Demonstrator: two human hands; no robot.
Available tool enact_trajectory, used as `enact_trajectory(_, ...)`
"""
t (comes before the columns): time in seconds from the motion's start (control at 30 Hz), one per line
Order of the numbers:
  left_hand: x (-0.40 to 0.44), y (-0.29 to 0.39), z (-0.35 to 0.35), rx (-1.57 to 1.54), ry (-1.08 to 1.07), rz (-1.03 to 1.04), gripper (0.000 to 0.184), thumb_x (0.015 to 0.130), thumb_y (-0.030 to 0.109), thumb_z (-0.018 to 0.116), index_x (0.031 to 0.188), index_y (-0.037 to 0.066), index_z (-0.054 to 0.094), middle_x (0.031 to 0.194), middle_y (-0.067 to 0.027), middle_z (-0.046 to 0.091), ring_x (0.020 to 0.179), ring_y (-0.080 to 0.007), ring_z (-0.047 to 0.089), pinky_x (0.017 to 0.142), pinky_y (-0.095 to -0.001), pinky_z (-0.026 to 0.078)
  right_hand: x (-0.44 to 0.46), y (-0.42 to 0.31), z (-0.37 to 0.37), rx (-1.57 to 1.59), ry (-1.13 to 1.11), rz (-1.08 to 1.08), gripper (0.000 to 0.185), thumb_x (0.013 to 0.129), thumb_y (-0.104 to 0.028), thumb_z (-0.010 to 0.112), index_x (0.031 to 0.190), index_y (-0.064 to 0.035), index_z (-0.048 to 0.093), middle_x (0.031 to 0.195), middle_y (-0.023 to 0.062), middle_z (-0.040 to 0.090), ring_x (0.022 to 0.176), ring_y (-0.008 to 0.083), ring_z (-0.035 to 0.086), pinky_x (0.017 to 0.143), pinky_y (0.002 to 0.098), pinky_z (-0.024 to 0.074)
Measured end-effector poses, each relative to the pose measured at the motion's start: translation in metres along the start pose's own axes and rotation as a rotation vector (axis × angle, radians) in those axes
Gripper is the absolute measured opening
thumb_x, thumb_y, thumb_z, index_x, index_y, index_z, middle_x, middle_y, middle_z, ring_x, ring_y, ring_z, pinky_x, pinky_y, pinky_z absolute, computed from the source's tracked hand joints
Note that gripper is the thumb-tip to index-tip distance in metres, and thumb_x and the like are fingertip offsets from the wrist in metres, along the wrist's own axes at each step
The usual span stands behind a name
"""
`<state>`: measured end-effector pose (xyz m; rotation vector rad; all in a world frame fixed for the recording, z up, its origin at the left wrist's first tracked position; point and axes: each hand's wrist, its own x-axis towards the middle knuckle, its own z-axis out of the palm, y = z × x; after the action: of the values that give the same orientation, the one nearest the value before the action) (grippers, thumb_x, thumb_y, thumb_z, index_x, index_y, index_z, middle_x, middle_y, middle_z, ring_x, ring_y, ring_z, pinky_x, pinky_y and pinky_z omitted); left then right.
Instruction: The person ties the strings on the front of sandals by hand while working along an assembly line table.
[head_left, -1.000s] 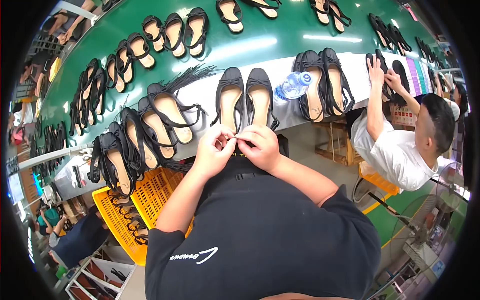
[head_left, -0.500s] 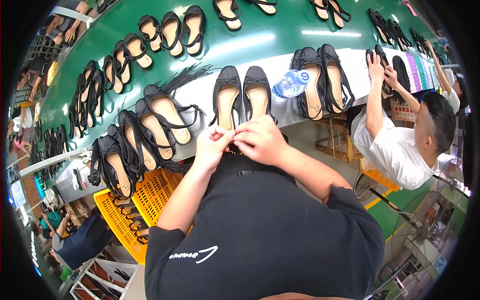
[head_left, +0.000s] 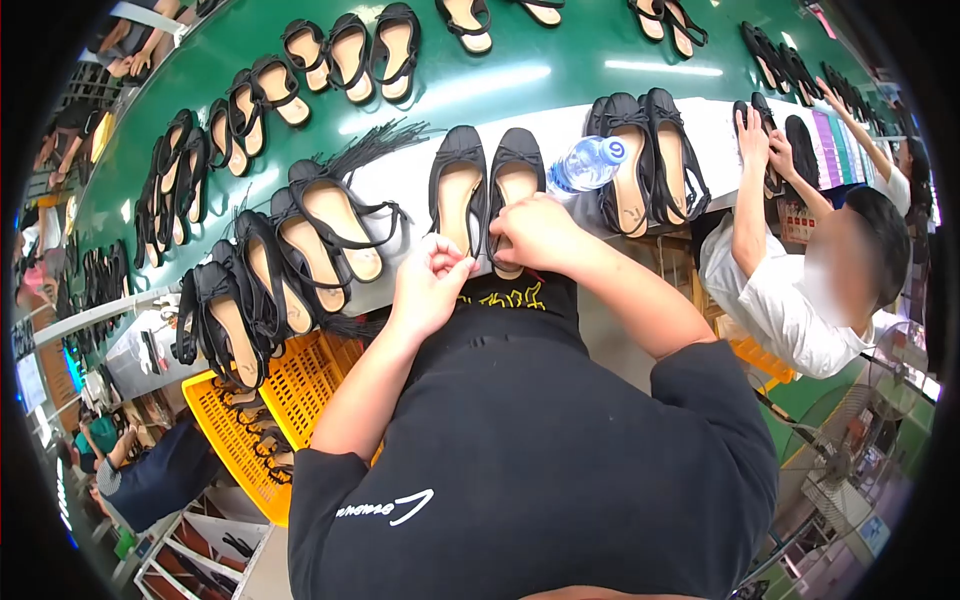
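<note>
Two black slingback shoes with bows lie side by side before me, toes pointing away: a left shoe (head_left: 460, 190) and a right shoe (head_left: 517, 178). My left hand (head_left: 434, 284) is at the heel end of the left shoe, thumb and forefinger pinched together; what is between them is too small to make out. Over the rear half of the right shoe is my right hand (head_left: 540, 232), its fingers curled down at the shoe's inner side. Whatever those fingers grip is hidden.
A water bottle (head_left: 588, 163) lies by more black shoes (head_left: 630, 170) on the right. Several shoes (head_left: 340, 225) and black cords (head_left: 375, 145) are on the left, above a yellow basket (head_left: 240, 440). A co-worker (head_left: 800, 280) handles shoes at the right.
My right hand has moved away from my left fingertips, up and right onto the right shoe. My left hand stays pinched near the same place. The co-worker's head has turned.
</note>
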<state>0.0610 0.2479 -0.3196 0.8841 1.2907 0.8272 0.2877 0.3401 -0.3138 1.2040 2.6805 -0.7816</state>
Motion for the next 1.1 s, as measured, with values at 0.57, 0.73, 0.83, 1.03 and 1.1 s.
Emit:
enact_trajectory(0.57, 0.004, 0.021, -0.01, 0.246, 0.013, 0.079, 0.013, 0.106, 0.002, 0.066, 0.118, 0.001, 0.061, 0.097, -0.0063, 0.077, 0.085, -0.0073, 0.067, 0.079, -0.0228, 0.054, -0.024, 0.026, 0.048, 1.683, 0.592, 0.277, 0.007, 0.107, -0.009, 0.061, 0.106, -0.0076, 0.067, 0.097, -0.003, 0.064, 0.078, 0.0092, 0.056, 0.072, 0.0265, 0.0466)
enact_trajectory(0.73, 0.014, 0.043, -0.008, 0.099, -0.004, 0.228, 0.019, 0.106, 0.005, 0.066, 0.123, 0.001, 0.063, 0.089, -0.0028, 0.073, 0.076, -0.0044, 0.059, 0.072, -0.0231, 0.051, -0.031, 0.008, 0.037, 1.639, 0.691, 0.19, 0.013, 0.112, -0.014, 0.059, 0.107, -0.0064, 0.069, 0.094, -0.0021, 0.064, 0.076, 0.0075, 0.055, 0.07, 0.0235, 0.0444)
enact_trajectory(0.83, 0.028, 0.056, -0.011, 0.193, -0.051, 0.228, 0.017, 0.109, 0.005, 0.063, 0.125, 0.002, 0.06, 0.095, -0.0022, 0.069, 0.09, -0.0088, 0.066, 0.085, -0.0257, 0.052, -0.03, -0.013, 0.018, 0.963, 0.613, 0.126, 0.015, 0.111, -0.01, 0.061, 0.115, -0.0007, 0.072, 0.086, 0.0011, 0.064, 0.078, 0.0086, 0.059, 0.073, 0.0268, 0.0481)
enact_trajectory(1.03, 0.053, 0.076, -0.004, 0.165, -0.136, 0.323, 0.016, 0.108, 0.006, 0.062, 0.123, 0.003, 0.061, 0.092, -0.0015, 0.069, 0.085, -0.0071, 0.063, 0.079, -0.0255, 0.051, 0.013, -0.053, -0.004, 0.471, 0.686, 0.031, 0.026, 0.099, -0.014, 0.073, 0.124, -0.0067, 0.073, 0.084, 0.0141, 0.073, 0.076, 0.0324, 0.073, 0.068, 0.0442, 0.0563)
enact_trajectory(1.1, 0.059, 0.084, -0.003, 0.183, -0.114, 0.325, 0.02, 0.105, 0.006, 0.065, 0.125, 0.004, 0.062, 0.088, -0.0011, 0.069, 0.079, -0.0072, 0.062, 0.074, -0.0255, 0.051, 0.027, -0.048, 0.003, 0.484, 0.726, 0.015, 0.019, 0.1, -0.016, 0.071, 0.117, -0.0064, 0.073, 0.089, 0.0158, 0.074, 0.082, 0.0353, 0.074, 0.072, 0.0467, 0.0569)
